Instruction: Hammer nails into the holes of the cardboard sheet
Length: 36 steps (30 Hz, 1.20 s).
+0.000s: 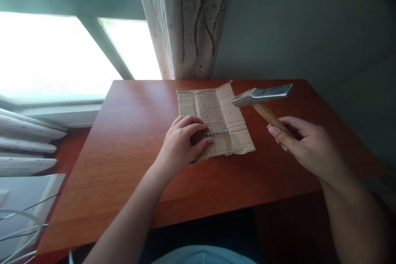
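Note:
My right hand (298, 138) is wrapped round the wooden handle of a hammer (262, 95), its metal head raised above the right side of a cardboard sheet (243, 132). On the cardboard is a panel (212, 109) covered in rows of small dark holes. Small shiny metal pieces that look like nails (221, 133) stand in a line along the panel's near edge. My left hand (182, 136) rests at the left end of that line, thumb and fingertips closed about what looks like a nail; the fingers partly hide it.
The cardboard lies on a reddish-brown wooden table (123, 140). Behind the table hang a patterned curtain (198, 24) and a grey wall (293, 29). A bright window (55, 57) is at the left, with white cables (27, 222) low beside the table.

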Each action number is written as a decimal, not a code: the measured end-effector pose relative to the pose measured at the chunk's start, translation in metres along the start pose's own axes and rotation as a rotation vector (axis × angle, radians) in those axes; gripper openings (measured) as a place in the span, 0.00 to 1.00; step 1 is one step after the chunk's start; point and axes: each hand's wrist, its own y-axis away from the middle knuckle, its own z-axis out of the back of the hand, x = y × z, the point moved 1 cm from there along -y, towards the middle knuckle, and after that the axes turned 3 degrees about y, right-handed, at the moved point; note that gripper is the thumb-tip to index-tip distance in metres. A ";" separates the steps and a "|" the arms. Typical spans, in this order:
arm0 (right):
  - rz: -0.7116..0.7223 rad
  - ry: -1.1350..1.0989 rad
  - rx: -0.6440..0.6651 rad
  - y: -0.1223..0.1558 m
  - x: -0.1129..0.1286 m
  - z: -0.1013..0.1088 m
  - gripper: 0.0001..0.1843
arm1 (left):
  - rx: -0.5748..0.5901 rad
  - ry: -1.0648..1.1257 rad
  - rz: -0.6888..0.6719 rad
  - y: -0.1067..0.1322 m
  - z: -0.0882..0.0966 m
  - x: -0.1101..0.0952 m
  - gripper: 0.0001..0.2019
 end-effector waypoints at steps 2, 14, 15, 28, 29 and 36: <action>-0.071 -0.181 -0.057 -0.002 -0.011 -0.006 0.16 | 0.000 0.005 0.001 0.000 0.000 0.000 0.09; -0.135 -0.537 -0.109 -0.024 -0.042 -0.043 0.27 | 0.003 0.001 0.001 0.001 0.000 0.001 0.09; -0.138 -0.509 -0.140 -0.029 -0.047 -0.046 0.27 | 0.004 0.001 0.003 0.000 0.000 0.001 0.09; -0.179 -0.307 -0.218 -0.077 -0.111 -0.078 0.29 | -0.002 0.015 0.002 0.000 0.000 0.001 0.09; -0.185 -0.312 -0.217 -0.080 -0.115 -0.080 0.29 | -0.002 0.017 0.003 0.000 0.000 0.001 0.09; -0.188 -0.354 -0.191 -0.086 -0.130 -0.093 0.29 | -0.003 0.026 0.005 0.001 0.000 0.001 0.08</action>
